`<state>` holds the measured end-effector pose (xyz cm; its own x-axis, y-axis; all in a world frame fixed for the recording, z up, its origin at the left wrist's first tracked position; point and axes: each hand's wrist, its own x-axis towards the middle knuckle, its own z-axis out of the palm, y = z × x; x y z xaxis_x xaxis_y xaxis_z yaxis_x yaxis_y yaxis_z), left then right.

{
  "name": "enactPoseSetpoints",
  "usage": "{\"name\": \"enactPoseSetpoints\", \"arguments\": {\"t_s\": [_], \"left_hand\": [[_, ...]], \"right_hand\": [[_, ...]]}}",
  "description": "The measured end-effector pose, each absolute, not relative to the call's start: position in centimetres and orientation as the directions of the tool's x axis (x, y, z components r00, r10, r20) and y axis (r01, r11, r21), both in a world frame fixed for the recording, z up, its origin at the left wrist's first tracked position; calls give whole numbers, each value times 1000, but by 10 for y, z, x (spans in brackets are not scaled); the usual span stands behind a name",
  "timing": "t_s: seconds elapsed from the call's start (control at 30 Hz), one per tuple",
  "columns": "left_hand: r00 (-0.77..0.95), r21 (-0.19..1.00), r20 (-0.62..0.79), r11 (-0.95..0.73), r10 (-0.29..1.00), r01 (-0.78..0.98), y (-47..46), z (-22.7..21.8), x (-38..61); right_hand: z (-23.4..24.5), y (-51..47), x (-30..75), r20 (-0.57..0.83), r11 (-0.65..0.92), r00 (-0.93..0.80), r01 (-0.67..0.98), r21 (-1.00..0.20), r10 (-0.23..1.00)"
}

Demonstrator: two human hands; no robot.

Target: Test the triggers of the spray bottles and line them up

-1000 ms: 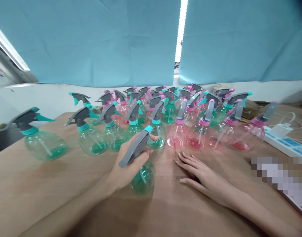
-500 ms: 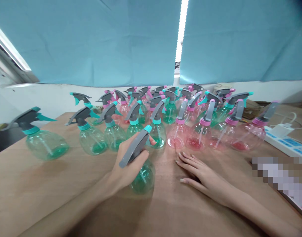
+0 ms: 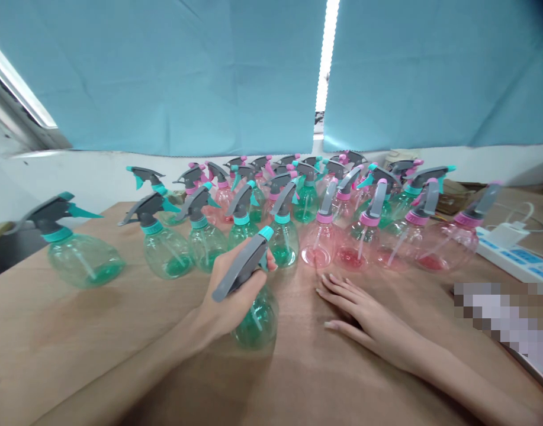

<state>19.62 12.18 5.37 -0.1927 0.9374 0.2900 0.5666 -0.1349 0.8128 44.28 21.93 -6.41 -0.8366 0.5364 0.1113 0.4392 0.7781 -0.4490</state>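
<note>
My left hand (image 3: 235,290) is wrapped round the neck and trigger of a green spray bottle (image 3: 257,325) with a grey head and turquoise nozzle. The nozzle points away from me, and the hand hides the collar. My right hand (image 3: 364,307) lies flat on the wooden table (image 3: 298,384), fingers spread, holding nothing. Just beyond its fingertips stands a pink spray bottle (image 3: 315,245) with a little liquid in it. A green spray bottle (image 3: 283,239) stands upright behind the held one.
Rows of green and pink spray bottles fill the back of the table, one green spray bottle (image 3: 84,260) standing apart at far left. At right are a white power strip (image 3: 515,254) with a plugged-in charger and a blurred-out flat object (image 3: 515,331). A blue curtain (image 3: 164,77) hangs behind.
The fingers of my left hand have drawn in slightly at the trigger, and the held bottle has shifted a touch leftward. My right hand rests in the same place.
</note>
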Motion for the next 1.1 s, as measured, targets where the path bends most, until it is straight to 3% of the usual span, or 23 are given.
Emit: {"name": "enactPoseSetpoints", "arguments": {"t_s": [0.87,1.1], "left_hand": [[-175,866,278,-167,944,472,122,49,196],[-167,911,294,-223,941,347,125,47,197]], "right_hand": [[-62,219,442,97,784,-839,450,-428,535],[-62,219,442,76,783,-843,457,-422,533]]}}
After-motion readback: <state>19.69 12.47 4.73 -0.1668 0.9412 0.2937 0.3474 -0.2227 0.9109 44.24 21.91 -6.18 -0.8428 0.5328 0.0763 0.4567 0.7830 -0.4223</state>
